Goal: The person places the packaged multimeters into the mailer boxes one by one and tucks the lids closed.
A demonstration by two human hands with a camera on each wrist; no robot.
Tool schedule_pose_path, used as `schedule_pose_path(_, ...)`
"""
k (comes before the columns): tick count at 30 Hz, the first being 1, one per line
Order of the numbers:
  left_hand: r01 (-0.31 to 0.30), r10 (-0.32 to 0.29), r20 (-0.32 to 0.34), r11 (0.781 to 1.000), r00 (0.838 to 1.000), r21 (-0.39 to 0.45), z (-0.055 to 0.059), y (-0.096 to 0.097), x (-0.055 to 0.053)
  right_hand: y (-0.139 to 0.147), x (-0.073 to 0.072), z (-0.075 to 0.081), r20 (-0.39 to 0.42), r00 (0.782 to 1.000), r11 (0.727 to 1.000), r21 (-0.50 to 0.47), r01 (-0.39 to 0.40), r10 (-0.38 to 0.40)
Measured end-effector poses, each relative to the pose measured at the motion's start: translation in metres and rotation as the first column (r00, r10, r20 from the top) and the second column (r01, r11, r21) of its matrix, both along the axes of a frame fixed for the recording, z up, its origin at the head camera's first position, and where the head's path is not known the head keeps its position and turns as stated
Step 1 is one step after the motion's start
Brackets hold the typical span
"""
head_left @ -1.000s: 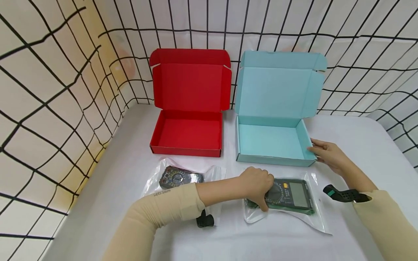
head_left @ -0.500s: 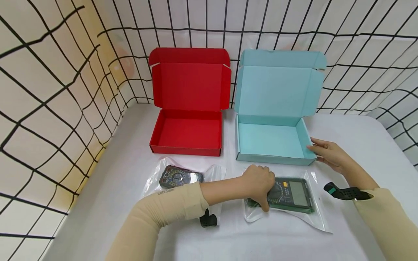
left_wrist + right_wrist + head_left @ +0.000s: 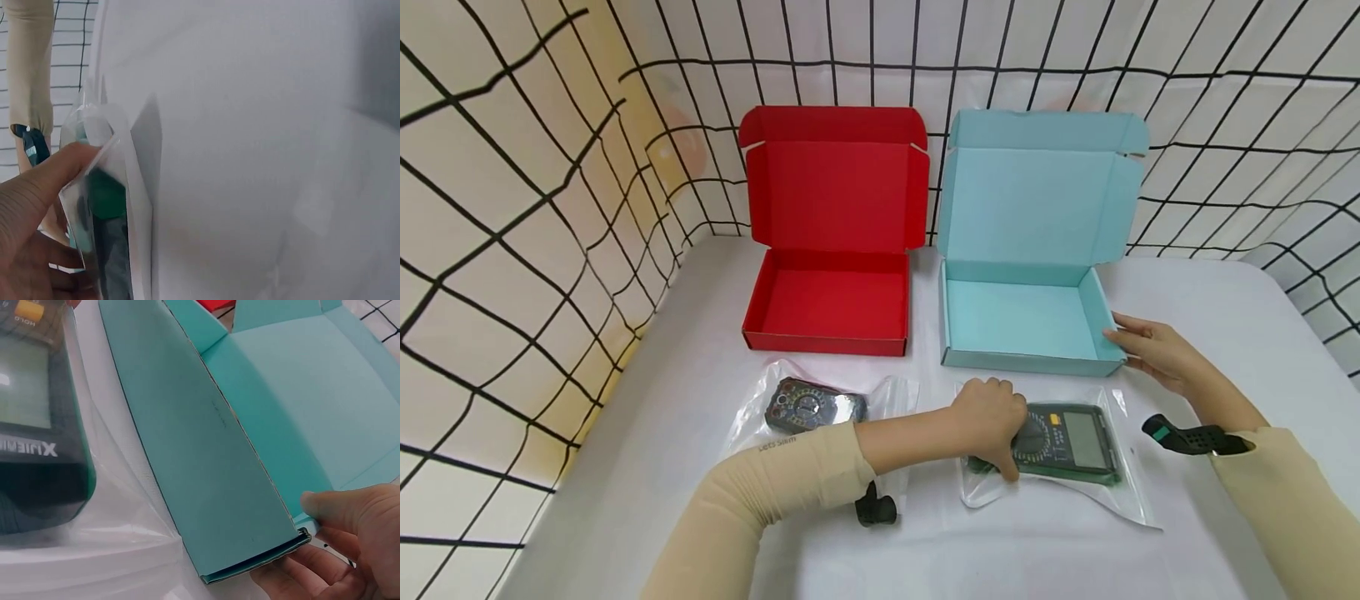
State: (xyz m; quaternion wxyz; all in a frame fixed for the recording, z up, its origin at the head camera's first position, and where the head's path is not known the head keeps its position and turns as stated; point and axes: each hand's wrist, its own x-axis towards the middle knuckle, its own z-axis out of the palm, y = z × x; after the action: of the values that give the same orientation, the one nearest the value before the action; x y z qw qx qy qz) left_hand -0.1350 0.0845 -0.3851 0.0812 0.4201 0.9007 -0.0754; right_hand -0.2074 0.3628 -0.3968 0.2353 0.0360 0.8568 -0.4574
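Observation:
My left hand [image 3: 992, 425] grips one end of a green-edged digital multimeter [image 3: 1078, 442] in a clear plastic bag [image 3: 1123, 500], thumb on the near side and fingers over the far side. Up close in the left wrist view, the thumb and fingers of the hand [image 3: 28, 206] straddle the bagged meter [image 3: 106, 197]. On the right, my other hand [image 3: 1161, 358] pinches the front right corner of a light blue cardboard box [image 3: 1022, 362], its lid raised. Thumb inside and fingers outside the wall show in the right wrist view, where the meter [image 3: 37, 444] lies alongside the box [image 3: 194, 450].
Left of the blue box stands a red cardboard box [image 3: 823, 343], lid up and nothing in it. A second bagged multimeter [image 3: 812, 406] lies before it, partly behind my left forearm. Black wire grid [image 3: 955, 67] borders the white table [image 3: 700, 317] at the back and sides.
Both hands hold the same places and grips. The whole scene sits slightly higher in the head view than before.

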Motion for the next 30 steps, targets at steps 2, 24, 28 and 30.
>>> schedule_pose_path(2, 0.016, -0.016, -0.032, 1.000, 0.999, 0.002, -0.001, -0.001, -0.001, 0.000, -0.001, 0.001, -0.001, 1.000, 1.000, 0.011, -0.011, 0.011)
schedule_pose_path(24, 0.003, 0.001, -0.082, 0.999, 0.997, 0.049, 0.027, -0.019, -0.015, 0.002, 0.000, 0.005, -0.015, 0.998, 0.998, 0.012, -0.056, 0.056)
schedule_pose_path(28, -0.006, 0.012, -0.082, 0.998, 0.997, 0.069, 0.037, -0.022, -0.021, 0.001, 0.000, 0.004, -0.002, 0.999, 0.999, 0.021, -0.048, 0.048)
schedule_pose_path(30, -0.011, 0.018, -0.086, 0.997, 0.996, 0.078, 0.043, -0.023, -0.023, 0.001, 0.000, 0.004, 0.010, 1.000, 0.999, 0.014, -0.030, 0.030)
